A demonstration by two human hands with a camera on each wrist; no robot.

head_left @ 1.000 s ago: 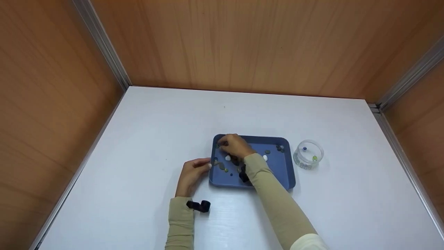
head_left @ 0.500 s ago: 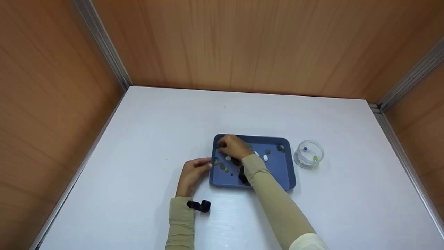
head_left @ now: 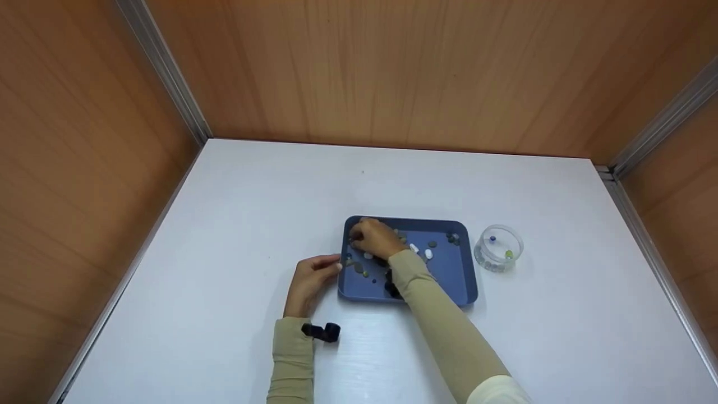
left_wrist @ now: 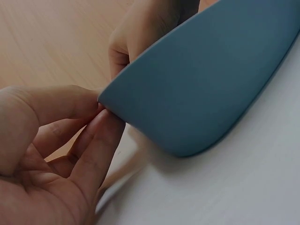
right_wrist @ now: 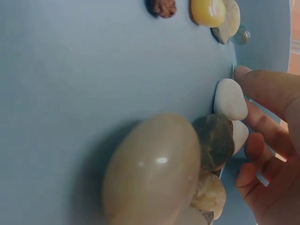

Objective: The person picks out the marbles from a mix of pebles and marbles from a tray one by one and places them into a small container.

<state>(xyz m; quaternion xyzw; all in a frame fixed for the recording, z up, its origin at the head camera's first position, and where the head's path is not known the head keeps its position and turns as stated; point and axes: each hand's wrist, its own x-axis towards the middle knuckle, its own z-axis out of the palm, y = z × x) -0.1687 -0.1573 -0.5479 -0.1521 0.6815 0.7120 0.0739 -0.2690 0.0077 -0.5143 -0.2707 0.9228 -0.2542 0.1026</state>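
Note:
A blue tray (head_left: 449, 280) holding several pebbles and glass marbles lies on the white table. At its left side my left hand (head_left: 311, 280) pinches the rim between thumb and fingers, seen closely in the left wrist view. My right hand (head_left: 377, 237) reaches into the far left corner, fingers bent down. In the right wrist view its fingertips are against the tray wall beside a white pebble (right_wrist: 229, 99). A bit of greenish glass (right_wrist: 248, 98) shows between two fingers; I cannot tell whether they grip it. A dark pebble (right_wrist: 213, 143) and a large smooth stone (right_wrist: 154, 168) lie nearby.
Right of the tray stands a clear round dish (head_left: 499, 264) with several marbles in it. Wooden panels (head_left: 370, 73) border the table at the back and both sides. A yellow pebble (right_wrist: 207, 11) and a rough brown stone (right_wrist: 164, 7) lie farther along the tray.
My right hand has shifted slightly left and toward me within the tray's far left corner, uncovering more of the white pebbles behind it. The left hand stays on the rim.

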